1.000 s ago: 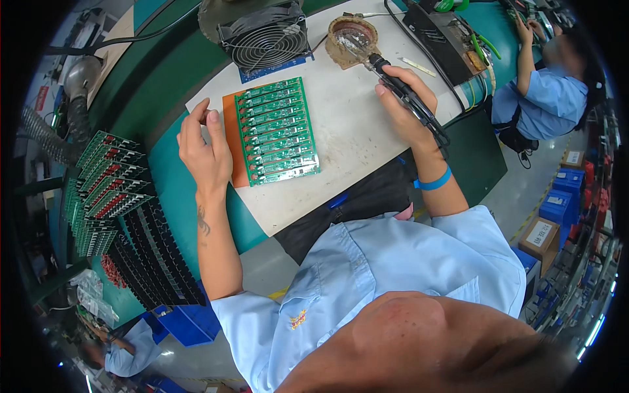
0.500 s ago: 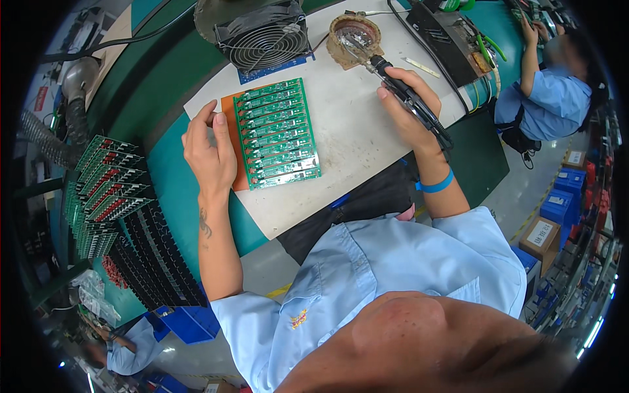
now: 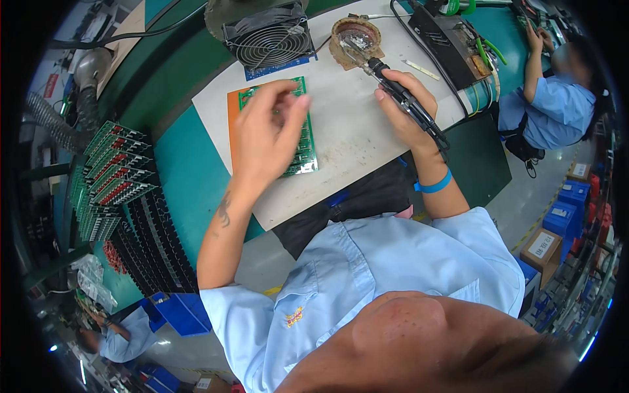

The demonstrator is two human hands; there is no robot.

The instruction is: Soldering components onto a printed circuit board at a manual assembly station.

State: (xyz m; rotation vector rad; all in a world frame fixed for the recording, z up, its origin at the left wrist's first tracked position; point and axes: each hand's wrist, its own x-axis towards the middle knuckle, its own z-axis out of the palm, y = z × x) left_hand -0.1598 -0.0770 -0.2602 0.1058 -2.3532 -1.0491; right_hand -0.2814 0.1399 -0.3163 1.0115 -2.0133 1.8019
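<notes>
1. The left hand (image 3: 265,141) is hovering over the green circuit board panel (image 3: 298,141), covering most of its middle. Its fingers (image 3: 288,108) are spread loosely and gripping nothing; the hand is blurred, so I cannot tell whether the fingertips are touching the panel.
2. The green circuit board panel is lying flat on an orange mat (image 3: 233,124), which is sitting on the pale worktop (image 3: 357,141) directly in front of the person, probably so the board is staying cushioned and within easy reach of both hands.
3. To the right of the panel, the right hand (image 3: 403,111) is clenching the black soldering iron (image 3: 406,98) like a pen, its cable trailing back over the wrist.
4. The iron's tip is reaching beyond the panel into the round brown tip-cleaning dish (image 3: 356,40), which is standing at arm's length, likely for quick wiping between joints.
5. Just behind the panel, a grilled fan (image 3: 268,42) is facing the work, seemingly for drawing fumes away.
6. Left of the panel, racks of more boards (image 3: 114,167) are standing upright in slots.
</notes>
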